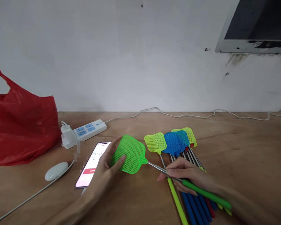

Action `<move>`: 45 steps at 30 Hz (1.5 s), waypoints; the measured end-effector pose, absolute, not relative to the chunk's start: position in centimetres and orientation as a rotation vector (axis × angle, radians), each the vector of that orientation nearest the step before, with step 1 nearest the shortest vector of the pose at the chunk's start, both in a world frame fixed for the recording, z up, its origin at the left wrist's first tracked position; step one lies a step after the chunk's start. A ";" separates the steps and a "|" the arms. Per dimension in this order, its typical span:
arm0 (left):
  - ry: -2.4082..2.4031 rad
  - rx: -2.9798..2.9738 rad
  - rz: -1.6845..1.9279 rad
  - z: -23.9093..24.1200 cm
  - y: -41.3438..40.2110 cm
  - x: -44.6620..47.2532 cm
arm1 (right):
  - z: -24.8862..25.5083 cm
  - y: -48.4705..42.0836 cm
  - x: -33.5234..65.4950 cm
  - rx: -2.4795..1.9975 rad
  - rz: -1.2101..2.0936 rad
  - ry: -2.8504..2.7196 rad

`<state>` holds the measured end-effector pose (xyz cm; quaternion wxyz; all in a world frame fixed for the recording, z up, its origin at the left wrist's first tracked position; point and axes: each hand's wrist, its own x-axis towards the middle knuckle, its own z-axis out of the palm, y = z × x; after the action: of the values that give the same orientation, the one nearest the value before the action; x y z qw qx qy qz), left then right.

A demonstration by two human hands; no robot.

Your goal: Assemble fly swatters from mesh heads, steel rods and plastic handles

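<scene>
A green fly swatter [131, 154] with a metal rod and green grip is held between my two hands above the table. My left hand [111, 162] pinches the left edge of its mesh head, thumb on top. Around the metal rod, just above the grip, the fingers of my right hand [187, 173] are closed. Under and beside that hand lies a pile of fly swatters; a yellow one [155, 142] is at its left, with blue heads [172, 143] overlapping next to it. Another yellow head [187, 133] shows at the back. My right hand covers part of their rods.
A lit phone [91, 165] lies behind my left forearm. A white power strip [87, 132] with a plugged-in adapter, a white oval device [56, 171] and a red plastic bag [25, 128] are at the left. A white cable [182, 116] runs along the wall.
</scene>
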<state>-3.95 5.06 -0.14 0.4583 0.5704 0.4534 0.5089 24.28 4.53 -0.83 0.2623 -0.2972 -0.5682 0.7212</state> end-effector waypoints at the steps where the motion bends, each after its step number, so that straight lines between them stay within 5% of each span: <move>1: 1.123 1.408 1.247 -0.2 5.1 -4.0 | -0.8 4.4 24.2 -0.829 1.917 -1.562; 26: 1.148 1.707 1.209 -0.4 5.1 -4.0 | -0.1 3.5 23.3 -0.960 1.869 -1.607; 45: 1.183 1.322 1.281 -1.4 4.5 -2.4 | -0.7 4.1 23.1 -0.902 1.832 -1.369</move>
<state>-2.41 4.53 -1.40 0.4587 0.5369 0.4804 0.5201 23.14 4.07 -0.75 0.3348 -0.3458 -0.5247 0.7021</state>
